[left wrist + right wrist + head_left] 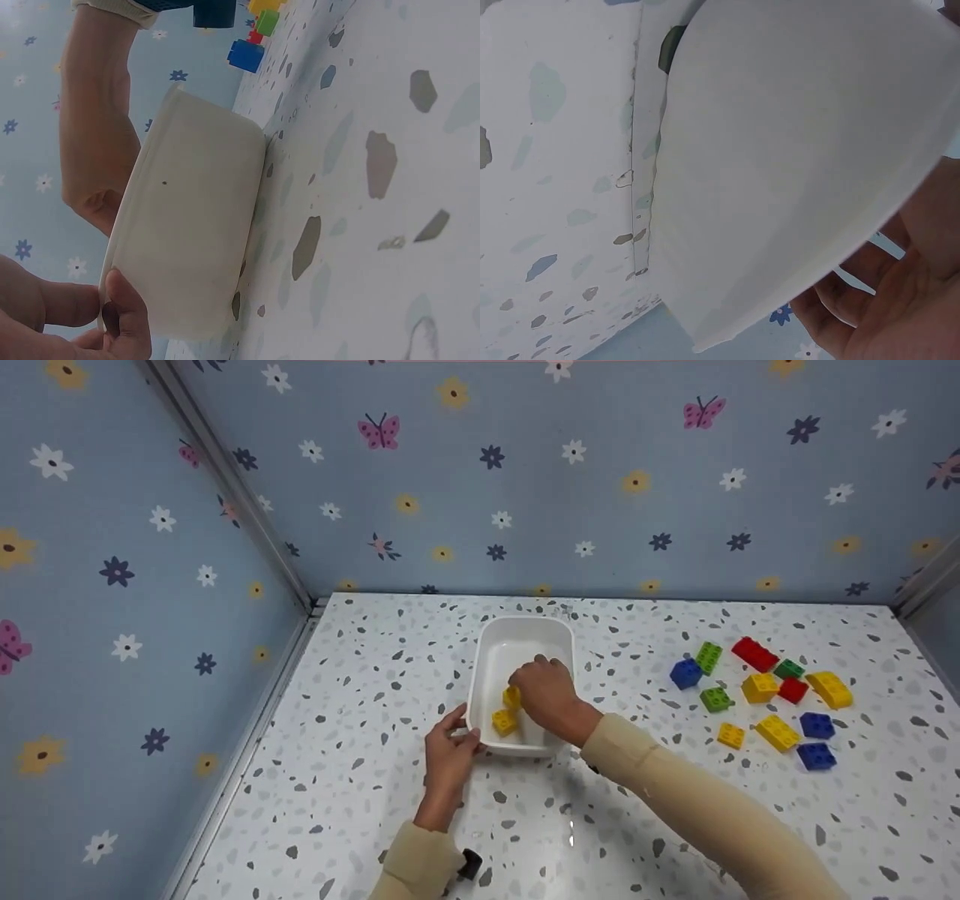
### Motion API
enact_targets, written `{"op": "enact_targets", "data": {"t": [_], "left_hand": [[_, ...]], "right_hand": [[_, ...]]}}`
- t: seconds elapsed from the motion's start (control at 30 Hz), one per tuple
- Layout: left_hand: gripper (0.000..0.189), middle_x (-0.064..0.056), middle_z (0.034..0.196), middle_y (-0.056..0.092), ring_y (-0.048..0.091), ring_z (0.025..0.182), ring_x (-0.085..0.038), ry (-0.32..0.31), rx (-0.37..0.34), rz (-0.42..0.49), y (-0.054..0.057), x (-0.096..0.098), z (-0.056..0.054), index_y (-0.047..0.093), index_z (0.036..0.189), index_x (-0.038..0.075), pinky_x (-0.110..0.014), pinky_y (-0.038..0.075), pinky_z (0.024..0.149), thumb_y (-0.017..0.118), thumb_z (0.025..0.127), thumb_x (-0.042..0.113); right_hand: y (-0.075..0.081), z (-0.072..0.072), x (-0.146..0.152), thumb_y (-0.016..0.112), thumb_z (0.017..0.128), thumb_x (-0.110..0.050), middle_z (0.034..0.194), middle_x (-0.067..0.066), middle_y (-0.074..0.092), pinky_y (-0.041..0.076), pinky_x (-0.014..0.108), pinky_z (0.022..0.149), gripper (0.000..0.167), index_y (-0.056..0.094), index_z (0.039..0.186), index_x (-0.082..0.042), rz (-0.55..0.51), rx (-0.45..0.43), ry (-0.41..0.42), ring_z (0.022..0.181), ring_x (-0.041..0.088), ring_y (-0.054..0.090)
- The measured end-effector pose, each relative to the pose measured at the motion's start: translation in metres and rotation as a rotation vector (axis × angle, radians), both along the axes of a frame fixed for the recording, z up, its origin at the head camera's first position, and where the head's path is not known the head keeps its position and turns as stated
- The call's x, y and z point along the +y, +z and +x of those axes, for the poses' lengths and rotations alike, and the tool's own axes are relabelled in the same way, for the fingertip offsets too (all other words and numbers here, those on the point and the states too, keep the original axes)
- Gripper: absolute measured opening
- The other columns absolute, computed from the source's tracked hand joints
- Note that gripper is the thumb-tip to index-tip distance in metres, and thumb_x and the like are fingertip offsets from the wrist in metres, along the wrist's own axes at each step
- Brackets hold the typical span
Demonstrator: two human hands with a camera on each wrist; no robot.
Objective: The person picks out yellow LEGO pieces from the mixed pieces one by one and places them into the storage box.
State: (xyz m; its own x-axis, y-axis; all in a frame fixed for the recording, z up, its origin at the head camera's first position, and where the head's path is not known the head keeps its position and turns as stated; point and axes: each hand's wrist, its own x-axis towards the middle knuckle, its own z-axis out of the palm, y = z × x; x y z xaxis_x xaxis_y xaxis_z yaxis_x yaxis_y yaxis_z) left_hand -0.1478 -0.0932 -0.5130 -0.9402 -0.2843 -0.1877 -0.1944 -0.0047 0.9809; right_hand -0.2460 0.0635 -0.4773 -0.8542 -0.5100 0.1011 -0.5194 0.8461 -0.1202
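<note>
A white plastic tub (pixel 486 660) stands on the speckled table. At its near left corner, my left hand (pixel 448 750) pinches the rim between thumb and fingers, which the left wrist view shows from outside the wall. My right hand (pixel 546 694) reaches down into the tub, fingers curled. A yellow building brick (pixel 511 697) shows at its fingertips, partly covered by the hand. Just nearer lies a second yellow brick (pixel 504 723) on the tub floor. In the right wrist view the tub wall (pixel 802 165) hides the fingertips behind it.
Loose building bricks lie spread at the right of the table: blue (pixel 685 673), green (pixel 715 699), red (pixel 754 654) and yellow ones (pixel 778 733), with a curved yellow piece (pixel 830 690). A flowered wall panel (pixel 525 495) rises behind the table, another (pixel 150 607) along its left.
</note>
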Motion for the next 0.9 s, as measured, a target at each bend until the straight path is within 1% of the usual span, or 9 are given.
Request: {"op": "enact_targets", "data": {"t": [0.17,0.33,0.6,0.73,0.9], "left_hand": [[0.050,-0.024,0.126,0.060,0.069,0.088,-0.023,0.002,-0.018,-0.001,0.001,0.000,0.001,0.054,0.151,-0.005,-0.030,0.064,0.077,0.061,0.102,-0.007],[0.050,-0.024,0.126,0.060,0.068,0.085,-0.020,0.005,-0.031,-0.004,0.001,0.000,0.000,0.054,0.151,-0.003,-0.032,0.065,0.079,0.061,0.102,-0.007],[0.050,-0.025,0.127,0.060,0.070,0.094,-0.028,-0.003,-0.018,0.021,0.001,0.001,0.001,0.053,0.152,-0.004,-0.028,0.064,0.077,0.061,0.102,-0.006],[0.050,-0.024,0.127,0.059,0.069,0.098,-0.029,-0.006,-0.022,0.021,0.001,0.000,0.001,0.053,0.152,-0.003,-0.027,0.063,0.078,0.060,0.102,-0.006],[0.050,-0.024,0.124,0.057,0.069,0.094,-0.029,-0.004,-0.002,0.037,0.001,-0.001,0.000,0.053,0.151,-0.006,-0.026,0.063,0.076,0.060,0.101,-0.009]], "right_hand": [[0.003,-0.001,0.003,0.078,0.092,-0.003,0.111,0.012,0.079,0.058,0.051,0.093,0.024,0.083,0.116,-0.008,-0.006,-0.038,-0.026,0.101,0.033,0.067],[0.005,-0.002,0.007,0.082,0.091,-0.007,0.113,0.012,0.078,0.058,0.051,0.095,0.027,0.082,0.118,-0.008,-0.014,-0.035,-0.030,0.103,0.033,0.066],[0.007,0.002,0.017,0.084,0.090,-0.009,0.113,0.012,0.078,0.057,0.053,0.096,0.028,0.082,0.118,-0.008,-0.011,-0.012,-0.038,0.104,0.033,0.066],[0.009,0.004,0.025,0.085,0.089,-0.010,0.113,0.012,0.078,0.058,0.053,0.095,0.029,0.082,0.118,-0.008,-0.033,-0.001,-0.052,0.105,0.033,0.067],[0.011,0.008,0.034,0.087,0.088,-0.010,0.113,0.011,0.079,0.057,0.052,0.093,0.030,0.082,0.117,-0.008,-0.069,0.027,-0.066,0.104,0.032,0.066]]}}
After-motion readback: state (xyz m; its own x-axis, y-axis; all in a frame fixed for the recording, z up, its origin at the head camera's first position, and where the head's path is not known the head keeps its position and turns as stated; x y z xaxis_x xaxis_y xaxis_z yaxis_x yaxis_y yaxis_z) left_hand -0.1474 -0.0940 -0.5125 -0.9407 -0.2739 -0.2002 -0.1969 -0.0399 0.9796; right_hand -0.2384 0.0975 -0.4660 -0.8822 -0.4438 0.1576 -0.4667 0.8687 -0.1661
